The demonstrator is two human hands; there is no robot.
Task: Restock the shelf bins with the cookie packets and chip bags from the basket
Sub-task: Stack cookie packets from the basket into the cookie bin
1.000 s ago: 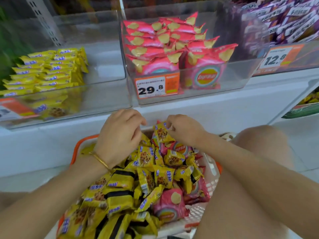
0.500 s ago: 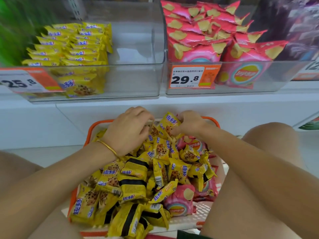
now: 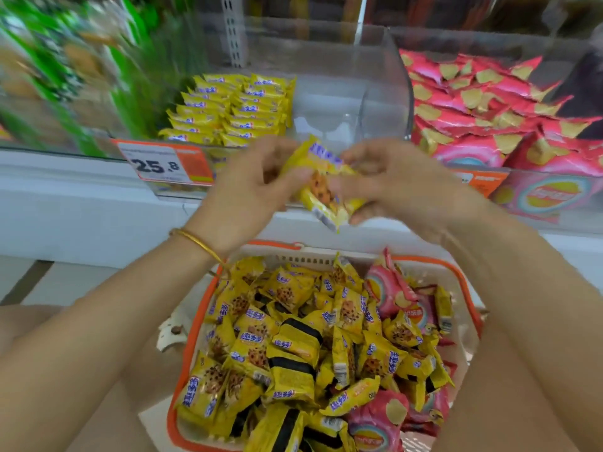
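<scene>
Nearest and lowest: basket (image 3: 277,245). Holds cookie packets (image 3: 293,347) heaped across left and middle, chip bags (image 3: 391,288) along the right side and near right corner. Behind and above it: shelf (image 3: 81,207), with bins side by side on top. In the middle bin (image 3: 385,93), stacked packets (image 3: 235,109) against the left side; price tag (image 3: 163,164) on its front left. To the right, a bin (image 3: 580,220) packed with more bags (image 3: 489,109). Above the basket, before the middle bin: left hand (image 3: 248,187) and right hand (image 3: 391,184), single packet (image 3: 323,184) gripped between them.
</scene>
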